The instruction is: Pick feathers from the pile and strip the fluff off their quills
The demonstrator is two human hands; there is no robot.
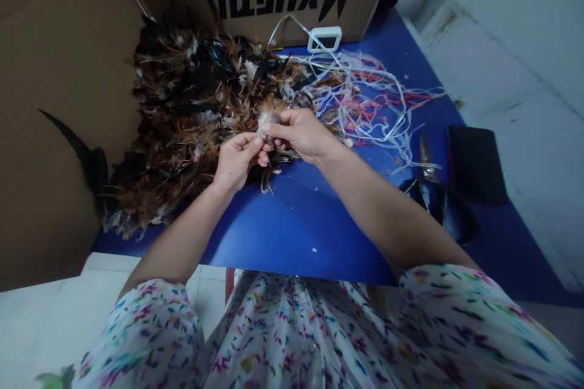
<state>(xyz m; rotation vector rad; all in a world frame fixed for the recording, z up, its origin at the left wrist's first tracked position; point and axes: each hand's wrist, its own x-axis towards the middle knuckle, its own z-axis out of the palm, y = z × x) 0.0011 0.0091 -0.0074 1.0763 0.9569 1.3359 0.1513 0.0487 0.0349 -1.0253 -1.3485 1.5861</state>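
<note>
The feather tuft (269, 113) is being held between the left hand (237, 159) and the right hand (305, 134), its base apparently being pinched by nearly closed thumbs and fingers. Light, soft, easily bent handling is being anticipated; grip is best being kept at the base. Beyond and left of the hands, a feather pile (180, 91) is being supported by the blue table (283, 225); beyond and right, tangled strings (371, 110).

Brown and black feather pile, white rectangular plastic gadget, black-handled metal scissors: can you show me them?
Brown and black feather pile (205, 110), head view, middle of the feathers.
White rectangular plastic gadget (328, 41), head view, on its dark screen.
Black-handled metal scissors (427, 164), head view, on the blades.
</note>
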